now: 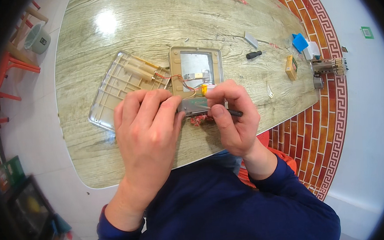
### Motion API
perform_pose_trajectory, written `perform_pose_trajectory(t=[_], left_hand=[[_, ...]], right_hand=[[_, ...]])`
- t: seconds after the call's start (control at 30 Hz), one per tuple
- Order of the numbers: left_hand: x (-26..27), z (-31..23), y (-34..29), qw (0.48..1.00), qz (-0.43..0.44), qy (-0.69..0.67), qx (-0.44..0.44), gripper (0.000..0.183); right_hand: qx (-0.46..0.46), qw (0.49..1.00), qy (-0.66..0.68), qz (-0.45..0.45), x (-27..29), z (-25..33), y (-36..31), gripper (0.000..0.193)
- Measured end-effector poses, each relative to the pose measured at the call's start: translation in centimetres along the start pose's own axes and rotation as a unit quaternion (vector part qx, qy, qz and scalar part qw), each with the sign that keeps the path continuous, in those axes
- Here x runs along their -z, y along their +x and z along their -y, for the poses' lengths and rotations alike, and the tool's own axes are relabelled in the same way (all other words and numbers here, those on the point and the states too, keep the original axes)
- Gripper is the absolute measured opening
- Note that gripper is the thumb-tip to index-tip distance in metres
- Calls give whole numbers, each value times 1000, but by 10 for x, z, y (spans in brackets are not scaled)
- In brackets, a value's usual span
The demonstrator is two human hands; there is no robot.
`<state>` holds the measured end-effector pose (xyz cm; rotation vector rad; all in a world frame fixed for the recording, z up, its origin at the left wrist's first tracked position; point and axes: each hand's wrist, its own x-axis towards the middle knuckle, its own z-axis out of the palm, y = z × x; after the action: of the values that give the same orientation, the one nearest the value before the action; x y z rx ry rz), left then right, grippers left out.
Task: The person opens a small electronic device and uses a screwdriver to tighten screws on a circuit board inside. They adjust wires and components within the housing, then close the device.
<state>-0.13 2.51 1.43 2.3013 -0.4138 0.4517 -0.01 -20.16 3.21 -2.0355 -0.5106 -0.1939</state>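
Observation:
An opened beige device (174,61) with a clear window lies on the table before me. My left hand (146,123) grips the left end of its grey base (189,106), fingers curled over the edge. In my right hand (238,117) is a slim screwdriver (235,113) with a dark handle, its shaft pointing left over the base. Beside my right fingertips sits a yellow-and-white wrapped part (205,89), partly hidden. Thin red wires (167,76) run from the device to a ribbed cover (111,92) lying inner side up on the left.
To the right lie a short black tool (254,54), a grey block (251,40), a yellow box (291,67) and a blue item (300,43). A holder of sticks (329,66) stands at the table's right edge. Red stools (13,69) and a bin (37,39) are at left.

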Motion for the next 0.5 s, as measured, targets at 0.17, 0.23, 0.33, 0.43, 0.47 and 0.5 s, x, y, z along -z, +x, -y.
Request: perform_pose_trajectory(t=[0.17, 0.23, 0.33, 0.43, 0.47, 0.5], left_hand=[[0, 1, 0, 1000, -1, -4, -1, 37], [1, 1, 0, 1000, 2, -11, -3, 35], [2, 1, 1, 1000, 4, -13, -1, 34], [2, 1, 1, 1000, 5, -15, -3, 34], [2, 1, 1, 1000, 6, -14, -2, 34], [2, 1, 1, 1000, 6, -14, -1, 34]], right_hand=[[29, 999, 7, 33, -5, -9, 0, 8], [31, 999, 8, 22, -7, -10, 0, 9], [22, 1000, 16, -5, -10, -11, 0, 11], [10, 1000, 23, -6, -11, -9, 0, 11], [8, 1000, 22, -5, -10, -9, 0, 11], [9, 1000, 22, -5, -10, -9, 0, 10]])
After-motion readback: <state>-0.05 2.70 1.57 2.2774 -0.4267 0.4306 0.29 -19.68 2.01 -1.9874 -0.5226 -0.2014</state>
